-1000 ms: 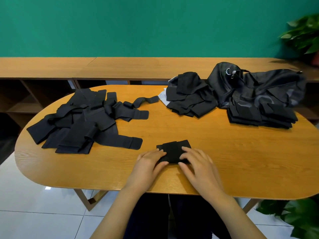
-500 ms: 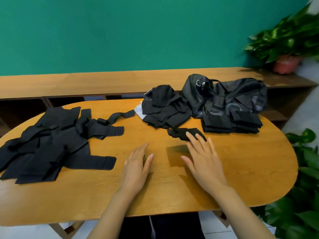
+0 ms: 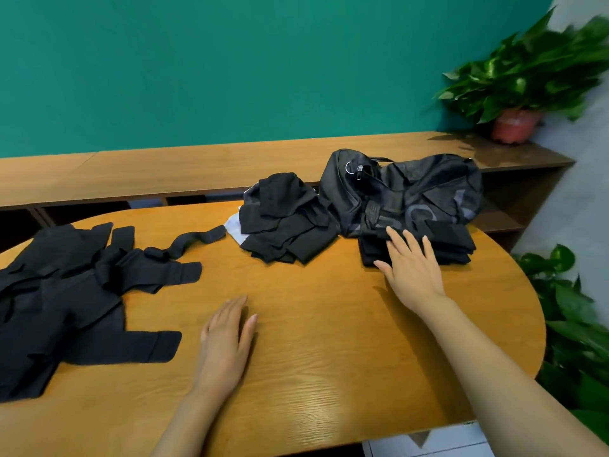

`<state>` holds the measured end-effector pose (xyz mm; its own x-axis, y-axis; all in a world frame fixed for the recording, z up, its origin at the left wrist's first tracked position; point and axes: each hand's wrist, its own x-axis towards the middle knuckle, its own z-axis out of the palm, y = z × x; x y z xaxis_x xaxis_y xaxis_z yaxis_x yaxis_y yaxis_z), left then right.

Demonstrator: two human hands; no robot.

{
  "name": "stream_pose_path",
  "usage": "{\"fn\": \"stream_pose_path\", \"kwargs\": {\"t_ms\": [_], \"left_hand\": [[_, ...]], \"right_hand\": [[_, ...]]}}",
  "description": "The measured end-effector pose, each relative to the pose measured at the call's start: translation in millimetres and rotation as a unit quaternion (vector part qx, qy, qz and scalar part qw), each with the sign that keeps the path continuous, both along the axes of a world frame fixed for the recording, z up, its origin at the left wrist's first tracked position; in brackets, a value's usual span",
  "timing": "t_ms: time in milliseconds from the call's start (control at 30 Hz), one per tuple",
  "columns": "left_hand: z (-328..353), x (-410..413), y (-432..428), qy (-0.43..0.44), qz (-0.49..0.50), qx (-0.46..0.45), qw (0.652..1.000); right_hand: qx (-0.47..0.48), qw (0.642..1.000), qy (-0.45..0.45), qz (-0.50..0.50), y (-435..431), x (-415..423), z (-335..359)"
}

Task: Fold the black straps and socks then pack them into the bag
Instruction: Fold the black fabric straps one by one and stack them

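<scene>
A black duffel bag (image 3: 412, 189) lies at the back right of the oval wooden table (image 3: 329, 357). In front of it sits a stack of folded black straps (image 3: 451, 239). My right hand (image 3: 412, 265) rests flat on the stack's left part, fingers spread, pressing down rather than gripping. A heap of black socks (image 3: 286, 219) lies just left of the bag, over a white cloth. A large pile of unfolded black straps (image 3: 66, 285) covers the table's left side. My left hand (image 3: 227, 338) lies palm down on bare wood near the middle, holding nothing.
A long wooden bench (image 3: 197, 166) runs behind the table against the green wall. A potted plant (image 3: 514, 123) stands on its right end. More leaves (image 3: 576, 324) crowd the table's right edge.
The small folded strap has gone from in front of me to the stack by the bag, with my right hand following it. My left hand stayed on the table. My view turned right.
</scene>
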<state>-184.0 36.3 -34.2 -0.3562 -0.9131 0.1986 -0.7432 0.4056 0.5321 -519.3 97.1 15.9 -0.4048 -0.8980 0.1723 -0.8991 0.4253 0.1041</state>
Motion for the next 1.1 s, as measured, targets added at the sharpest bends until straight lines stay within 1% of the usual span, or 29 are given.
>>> {"fn": "stream_pose_path", "kwargs": {"t_ms": [200,300,467,633,800,967,1100], "left_hand": [[-2.0,0.2,-3.2,-0.007,-0.008,-0.004,1.0],[-3.4,0.7,-2.8,-0.003,-0.007,-0.006,1.0],[0.2,1.3,-2.1,0.026,-0.021,0.001,0.999],[13.6,18.8,-2.1,0.04,-0.036,-0.02,0.998],[20.5,74.8,-3.8,0.038,-0.003,-0.054,0.998],[18.1,138.9,-9.4,0.039,0.056,-0.078,0.995],[13.2,176.1,-14.7,0.008,0.09,-0.093,0.992]], "right_hand": [[-0.038,0.995,-0.092,0.014,4.4,4.4,-4.5],[-0.055,0.994,-0.084,0.036,4.3,13.5,-1.5],[-0.06,0.99,-0.075,0.1,3.6,49.7,7.9],[-0.066,0.98,-0.09,0.164,0.1,104.9,10.7],[-0.058,0.961,-0.124,0.24,-10.0,178.8,4.0],[-0.002,0.933,-0.164,0.321,-23.3,262.0,-4.0],[0.045,0.909,-0.17,0.377,-35.9,320.7,-14.2]]}}
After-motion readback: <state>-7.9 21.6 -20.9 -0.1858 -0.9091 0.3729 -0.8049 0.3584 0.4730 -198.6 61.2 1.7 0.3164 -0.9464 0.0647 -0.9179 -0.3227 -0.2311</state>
